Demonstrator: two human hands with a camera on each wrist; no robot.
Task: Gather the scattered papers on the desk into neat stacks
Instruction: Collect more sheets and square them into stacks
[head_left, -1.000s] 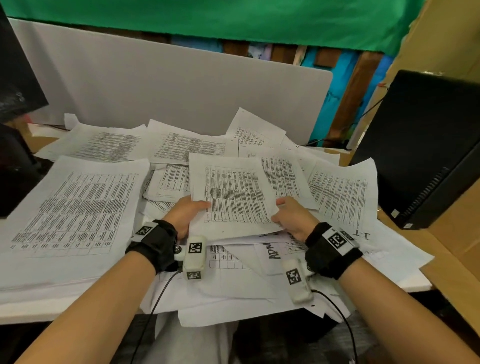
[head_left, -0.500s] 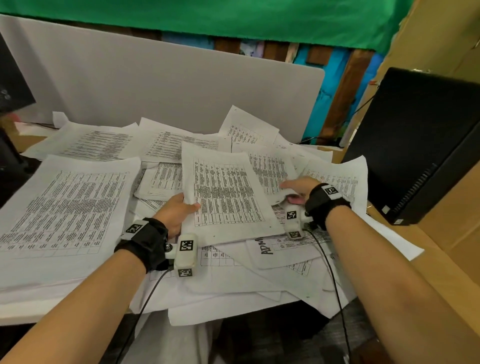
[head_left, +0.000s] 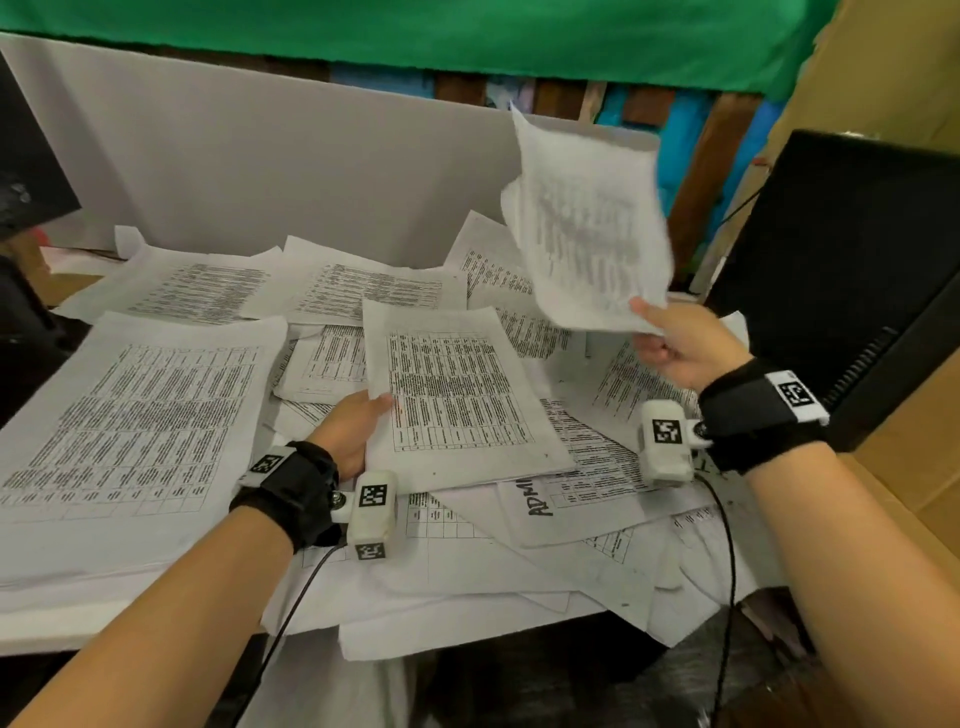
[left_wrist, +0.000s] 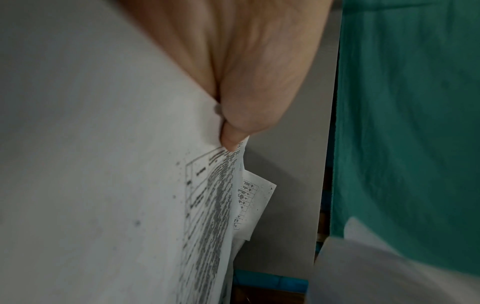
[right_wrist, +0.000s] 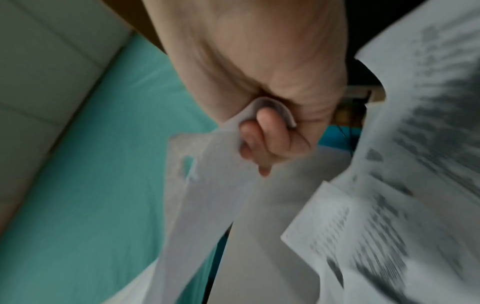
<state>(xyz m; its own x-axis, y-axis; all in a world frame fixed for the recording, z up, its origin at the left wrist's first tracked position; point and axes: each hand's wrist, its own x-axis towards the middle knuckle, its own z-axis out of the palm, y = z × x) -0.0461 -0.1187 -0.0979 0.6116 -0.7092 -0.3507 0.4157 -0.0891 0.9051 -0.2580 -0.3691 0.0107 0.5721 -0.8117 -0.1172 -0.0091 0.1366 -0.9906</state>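
Printed white sheets lie scattered and overlapping across the desk (head_left: 62, 613). My left hand (head_left: 358, 426) holds a small stack of printed sheets (head_left: 457, 395) by its left edge, thumb on top; in the left wrist view the thumb (left_wrist: 233, 135) pinches the stack's edge (left_wrist: 207, 205). My right hand (head_left: 675, 343) pinches the lower corner of one printed sheet (head_left: 587, 234) and holds it up in the air, blurred. In the right wrist view the curled fingers (right_wrist: 265, 139) grip that sheet's folded edge (right_wrist: 207, 185).
A large stack of printed pages (head_left: 130, 431) lies at the left. A grey partition board (head_left: 260, 171) stands behind the desk. A black computer case (head_left: 852, 270) stands at the right on cardboard (head_left: 914, 467). A black object (head_left: 26, 171) sits far left.
My right hand left the held stack, reached right, took one sheet and lifted it into the air. The left hand keeps holding the stack, now shifted slightly away.
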